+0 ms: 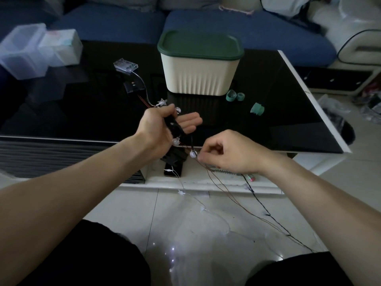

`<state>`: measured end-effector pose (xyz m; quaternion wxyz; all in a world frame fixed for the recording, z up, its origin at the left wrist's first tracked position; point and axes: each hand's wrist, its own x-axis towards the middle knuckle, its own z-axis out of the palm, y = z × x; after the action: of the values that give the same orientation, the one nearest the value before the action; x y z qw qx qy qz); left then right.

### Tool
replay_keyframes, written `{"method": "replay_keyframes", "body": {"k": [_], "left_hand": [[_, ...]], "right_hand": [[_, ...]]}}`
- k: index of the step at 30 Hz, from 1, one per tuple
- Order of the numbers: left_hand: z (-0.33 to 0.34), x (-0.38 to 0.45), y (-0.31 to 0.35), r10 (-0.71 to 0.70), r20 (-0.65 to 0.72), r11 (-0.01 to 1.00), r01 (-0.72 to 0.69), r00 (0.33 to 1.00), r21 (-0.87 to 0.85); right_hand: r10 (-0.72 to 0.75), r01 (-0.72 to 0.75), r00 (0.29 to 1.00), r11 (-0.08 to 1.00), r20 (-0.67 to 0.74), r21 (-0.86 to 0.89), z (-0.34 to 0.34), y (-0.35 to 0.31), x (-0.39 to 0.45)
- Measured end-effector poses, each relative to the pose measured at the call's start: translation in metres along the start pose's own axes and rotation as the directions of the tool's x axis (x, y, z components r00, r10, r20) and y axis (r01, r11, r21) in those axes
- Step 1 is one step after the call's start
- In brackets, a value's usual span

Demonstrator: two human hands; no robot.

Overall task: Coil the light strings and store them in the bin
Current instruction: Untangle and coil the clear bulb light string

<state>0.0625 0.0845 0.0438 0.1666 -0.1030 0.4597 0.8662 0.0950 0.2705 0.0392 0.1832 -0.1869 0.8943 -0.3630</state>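
Note:
My left hand [162, 124] hovers over the table's front edge, thumb pressing a black battery box [174, 125] and wire loops with clear bulbs against the palm, fingers stretched out. My right hand [224, 153] is just to the right and lower, fingertips pinched on the thin brown light string [216, 180] beside a white bulb [193, 154]. That wire trails down to the tiled floor. A second clear string with star lights [203, 209] lies on the floor. The cream bin [200, 77] with its green lid [199, 45] on stands at the table's middle.
On the black glass table [288, 112] lie a clear battery box [125, 66], a black one [134, 87], and three green tape rolls [236, 96]. Clear plastic containers [24, 52] stand far left. A blue sofa [247, 32] is behind. My knees frame the floor.

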Motion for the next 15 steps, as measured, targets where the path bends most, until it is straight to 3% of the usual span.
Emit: {"method": "replay_keyframes", "body": {"k": [5, 9, 15], "left_hand": [[0.007, -0.014, -0.012, -0.223, 0.139, 0.932, 0.17, 0.965, 0.319], [0.013, -0.022, -0.022, -0.346, 0.24, 0.847, 0.192, 0.907, 0.496], [0.014, -0.021, -0.02, -0.386, 0.234, 0.763, 0.167, 0.892, 0.625]], "right_hand": [[-0.077, 0.076, 0.996, 0.997, -0.037, -0.004, -0.002, -0.013, -0.007], [-0.086, 0.094, 0.992, 0.992, -0.089, 0.09, -0.007, -0.011, -0.013], [-0.065, 0.074, 0.995, 0.987, -0.071, 0.142, -0.012, -0.007, -0.015]]}}
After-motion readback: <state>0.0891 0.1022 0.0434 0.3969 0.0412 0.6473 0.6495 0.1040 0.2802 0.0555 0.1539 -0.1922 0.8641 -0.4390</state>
